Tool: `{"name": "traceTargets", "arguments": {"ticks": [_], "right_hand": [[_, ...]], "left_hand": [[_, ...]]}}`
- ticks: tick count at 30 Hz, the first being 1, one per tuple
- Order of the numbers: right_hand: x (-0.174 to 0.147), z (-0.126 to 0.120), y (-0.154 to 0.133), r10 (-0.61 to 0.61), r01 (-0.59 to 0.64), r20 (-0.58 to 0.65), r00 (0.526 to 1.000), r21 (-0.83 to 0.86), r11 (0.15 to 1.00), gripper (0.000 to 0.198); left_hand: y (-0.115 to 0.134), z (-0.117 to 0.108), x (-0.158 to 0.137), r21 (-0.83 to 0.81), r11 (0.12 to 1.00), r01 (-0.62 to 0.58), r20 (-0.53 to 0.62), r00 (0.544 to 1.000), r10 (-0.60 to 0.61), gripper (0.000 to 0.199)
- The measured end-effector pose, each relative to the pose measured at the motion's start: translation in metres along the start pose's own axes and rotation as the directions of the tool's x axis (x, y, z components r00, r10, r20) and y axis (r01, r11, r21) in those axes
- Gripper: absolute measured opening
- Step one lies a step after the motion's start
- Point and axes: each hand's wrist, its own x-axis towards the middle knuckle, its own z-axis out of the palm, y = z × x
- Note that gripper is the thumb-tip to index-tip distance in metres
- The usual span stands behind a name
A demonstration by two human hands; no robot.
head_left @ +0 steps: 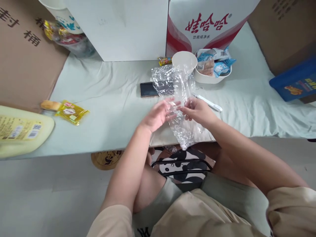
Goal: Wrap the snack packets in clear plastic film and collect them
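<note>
A crumpled clear plastic bag point(184, 131) stretches from the cloth-covered surface toward its front edge. My right hand point(197, 110) pinches the bag between thumb and fingers. Opposite it, my left hand point(158, 115) has its fingers apart, with the thin plastic against and partly over them. Part of a dark phone point(149, 89) lies under the plastic, left of a white bowl-shaped cup point(184, 61). Close beyond my right hand lies a white pen-like cutter point(209, 102).
A white tub point(209, 78) holds several blue snack packets. Boxes point(135, 29) stand behind. At the left lie a yellow packet point(72, 112), a small bread roll point(50, 105) and a pale yellow bottle point(24, 131). A blue package point(293, 80) is at the right. A panda-print item point(182, 164) sits below the edge.
</note>
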Motion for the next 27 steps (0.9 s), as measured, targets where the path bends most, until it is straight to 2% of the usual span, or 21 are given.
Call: {"name": "traceTargets", "arguments": {"ticks": [1, 3, 5, 6, 9, 12, 15, 17, 18, 20, 22, 23, 25, 27], "right_hand": [[0.000, 0.002, 0.001, 0.012, -0.012, 0.005, 1.000, 0.041, 0.999, 0.039], [-0.002, 0.002, 0.004, 0.042, -0.047, 0.037, 0.998, 0.141, 0.989, 0.038], [-0.006, 0.000, 0.009, 0.066, -0.073, 0.035, 0.997, 0.236, 0.969, 0.042], [-0.009, -0.003, 0.012, 0.065, -0.071, 0.031, 0.997, 0.276, 0.958, 0.047], [-0.023, -0.009, 0.022, -0.024, 0.002, 0.053, 0.998, 0.389, 0.921, 0.059], [-0.034, -0.012, 0.032, -0.107, 0.037, 0.124, 0.986, 0.463, 0.885, 0.038], [-0.033, -0.014, 0.042, -0.019, -0.035, 0.116, 0.993, 0.453, 0.891, 0.026], [-0.026, -0.017, 0.049, 0.051, -0.056, 0.024, 0.998, 0.462, 0.885, 0.030], [-0.021, -0.019, 0.052, 0.066, -0.051, -0.016, 0.998, 0.459, 0.887, 0.034], [-0.013, -0.021, 0.055, 0.065, -0.039, -0.049, 0.997, 0.412, 0.910, 0.044], [-0.008, -0.020, 0.053, 0.064, -0.047, -0.044, 0.997, 0.319, 0.947, 0.057], [-0.006, -0.018, 0.051, 0.068, -0.055, -0.035, 0.997, 0.280, 0.959, 0.064], [-0.007, -0.014, 0.044, 0.057, -0.050, -0.023, 0.998, 0.236, 0.970, 0.080], [-0.009, -0.010, 0.035, 0.009, -0.001, -0.033, 0.999, 0.230, 0.973, 0.085]], "left_hand": [[-0.005, 0.006, 0.002, 0.023, 0.999, 0.034, 0.013, 0.999, -0.034, 0.040], [-0.012, 0.013, 0.004, 0.117, 0.991, 0.068, -0.054, 0.997, -0.062, 0.024], [-0.013, 0.014, 0.003, 0.195, 0.978, 0.077, -0.119, 0.991, -0.055, 0.018], [-0.012, 0.013, 0.001, 0.207, 0.975, 0.075, -0.117, 0.992, -0.051, 0.019], [-0.003, 0.008, -0.010, 0.125, 0.992, 0.028, -0.029, 0.999, -0.024, 0.029], [0.003, 0.003, -0.017, 0.034, 0.999, -0.009, 0.044, 0.999, 0.008, 0.023], [0.001, -0.003, -0.011, 0.067, 0.997, 0.034, 0.130, 0.991, -0.042, 0.025], [-0.004, -0.006, -0.004, 0.201, 0.979, 0.018, 0.100, 0.994, -0.039, 0.034], [-0.006, -0.006, -0.001, 0.314, 0.949, -0.019, 0.058, 0.998, 0.001, 0.035], [-0.011, -0.006, 0.001, 0.559, 0.822, -0.105, 0.006, 0.992, 0.123, 0.026], [-0.013, -0.005, -0.002, 0.680, 0.717, -0.156, 0.005, 0.978, 0.209, 0.013], [-0.013, -0.004, -0.004, 0.673, 0.720, -0.169, -0.008, 0.972, 0.236, 0.026], [-0.011, -0.003, -0.008, 0.572, 0.800, -0.184, -0.076, 0.959, 0.275, 0.059], [-0.008, -0.004, -0.009, 0.427, 0.881, -0.205, -0.139, 0.947, 0.288, 0.077]]}}
